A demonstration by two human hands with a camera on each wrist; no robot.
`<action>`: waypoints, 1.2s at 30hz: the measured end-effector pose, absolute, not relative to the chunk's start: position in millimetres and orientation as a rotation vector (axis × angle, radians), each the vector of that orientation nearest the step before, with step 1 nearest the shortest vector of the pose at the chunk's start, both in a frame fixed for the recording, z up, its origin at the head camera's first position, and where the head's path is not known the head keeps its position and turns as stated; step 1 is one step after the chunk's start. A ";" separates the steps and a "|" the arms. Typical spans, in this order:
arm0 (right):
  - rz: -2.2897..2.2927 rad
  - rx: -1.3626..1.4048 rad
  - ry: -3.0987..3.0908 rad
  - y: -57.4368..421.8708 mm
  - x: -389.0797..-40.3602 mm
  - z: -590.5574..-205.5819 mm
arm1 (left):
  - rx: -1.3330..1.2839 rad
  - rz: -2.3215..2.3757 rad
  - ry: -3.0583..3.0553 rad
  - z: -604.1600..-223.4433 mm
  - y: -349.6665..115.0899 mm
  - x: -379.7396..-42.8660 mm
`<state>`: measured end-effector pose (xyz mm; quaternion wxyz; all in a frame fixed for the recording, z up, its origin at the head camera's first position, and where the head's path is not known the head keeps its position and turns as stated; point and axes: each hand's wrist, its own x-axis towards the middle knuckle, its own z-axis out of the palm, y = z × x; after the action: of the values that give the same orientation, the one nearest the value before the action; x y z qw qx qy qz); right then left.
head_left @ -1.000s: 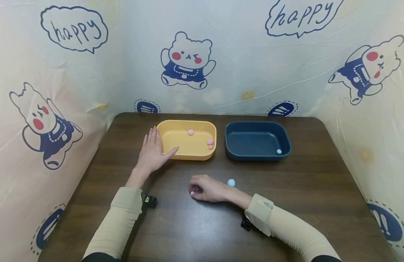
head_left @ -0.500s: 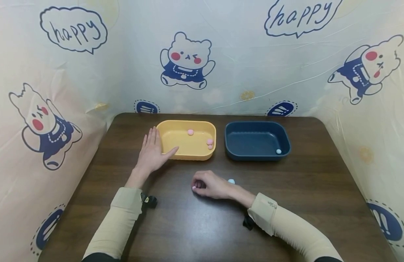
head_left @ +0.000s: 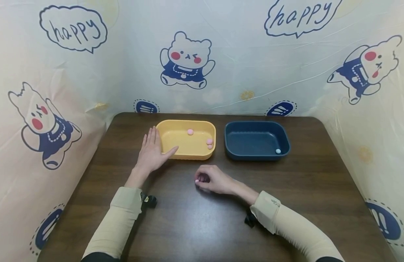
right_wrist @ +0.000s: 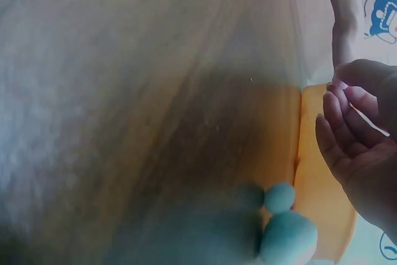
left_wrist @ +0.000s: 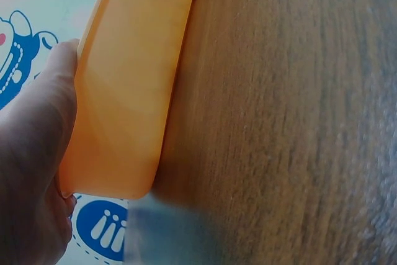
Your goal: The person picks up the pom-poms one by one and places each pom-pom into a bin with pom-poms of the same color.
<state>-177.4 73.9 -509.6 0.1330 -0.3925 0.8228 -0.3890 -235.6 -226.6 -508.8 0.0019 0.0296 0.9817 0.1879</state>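
Note:
My left hand [head_left: 151, 153] rests on the left end of a yellow tray [head_left: 185, 157], fingers straight and thumb along its front rim. The left wrist view shows that hand [left_wrist: 34, 134] against the tray's outer wall [left_wrist: 127, 97]. In front of the tray, just over the table, my right hand [head_left: 215, 179] pinches a small pink ball [head_left: 197, 181] between thumb and index finger. Two pale blue balls, a smaller one [right_wrist: 280, 198] and a larger one [right_wrist: 289, 238], sit on the table in the right wrist view; the right hand and forearm hide them in the head view.
Inside the yellow tray lie three pink balls, one [head_left: 190, 132] near the back and two [head_left: 209, 141] at the right. A dark blue tray [head_left: 257, 158] stands to its right, with a pale blue ball [head_left: 278, 151] in its right corner. A printed curtain [head_left: 234, 65] encloses the table [head_left: 189, 236].
My right hand has moved slightly away from me and to the right with the pink ball, covering the pale blue ball on the table in the head view. The left hand has stayed put.

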 end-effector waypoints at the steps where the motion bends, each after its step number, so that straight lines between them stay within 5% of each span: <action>1: -1.132 -1.134 2.389 74.8 -178.2 -508.8 | 0.091 0.588 3.079 -508.7 -226.8 -235.8; 36: -1.425 -0.977 2.672 87.8 -233.9 -470.0 | 0.120 0.577 3.085 -511.6 -230.3 -237.1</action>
<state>-233.9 87.8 -470.0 -0.0202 -0.3069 0.8396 -0.4478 -237.1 -230.3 -511.6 0.0005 0.0384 0.9822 0.1837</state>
